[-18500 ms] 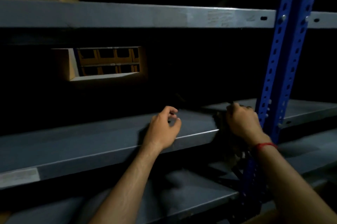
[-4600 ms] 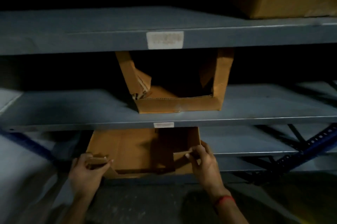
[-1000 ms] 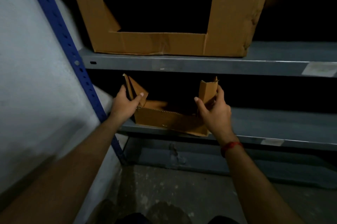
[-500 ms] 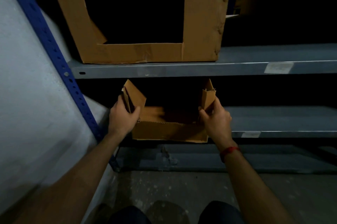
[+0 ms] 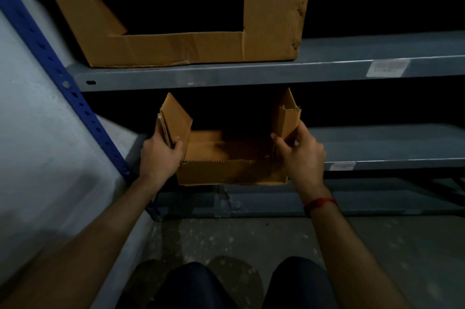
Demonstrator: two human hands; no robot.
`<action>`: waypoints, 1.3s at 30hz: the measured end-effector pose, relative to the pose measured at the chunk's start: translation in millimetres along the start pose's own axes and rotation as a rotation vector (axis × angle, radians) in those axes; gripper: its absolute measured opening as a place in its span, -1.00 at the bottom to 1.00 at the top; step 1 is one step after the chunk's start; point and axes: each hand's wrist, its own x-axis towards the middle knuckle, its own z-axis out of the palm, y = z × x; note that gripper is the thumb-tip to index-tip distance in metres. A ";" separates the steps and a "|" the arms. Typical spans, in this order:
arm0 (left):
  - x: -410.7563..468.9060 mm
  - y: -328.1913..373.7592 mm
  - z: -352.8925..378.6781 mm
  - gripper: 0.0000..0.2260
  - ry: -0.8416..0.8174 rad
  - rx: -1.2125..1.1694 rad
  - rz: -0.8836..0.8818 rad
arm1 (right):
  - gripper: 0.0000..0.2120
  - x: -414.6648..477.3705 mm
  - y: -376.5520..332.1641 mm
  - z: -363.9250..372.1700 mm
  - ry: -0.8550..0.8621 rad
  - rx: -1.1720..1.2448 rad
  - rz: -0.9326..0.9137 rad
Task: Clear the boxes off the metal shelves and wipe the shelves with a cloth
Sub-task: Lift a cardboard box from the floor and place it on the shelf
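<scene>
Left hand (image 5: 161, 155) grips the left flap and right hand (image 5: 300, 155) pinches the right flap of the small open cardboard box (image 5: 231, 157), which sits at the front edge of the lower metal shelf (image 5: 387, 150), under the upper shelf (image 5: 251, 74) carrying a large box (image 5: 176, 49).

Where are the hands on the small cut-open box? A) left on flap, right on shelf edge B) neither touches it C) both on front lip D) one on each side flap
D: left hand grips the small box by its left flap, right hand its right flap.
</scene>
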 end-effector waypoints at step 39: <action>-209.4 132.4 -169.8 -0.64 0.021 -0.163 -0.645 | -0.58 -173.9 -133.6 -182.0 -0.316 0.008 0.668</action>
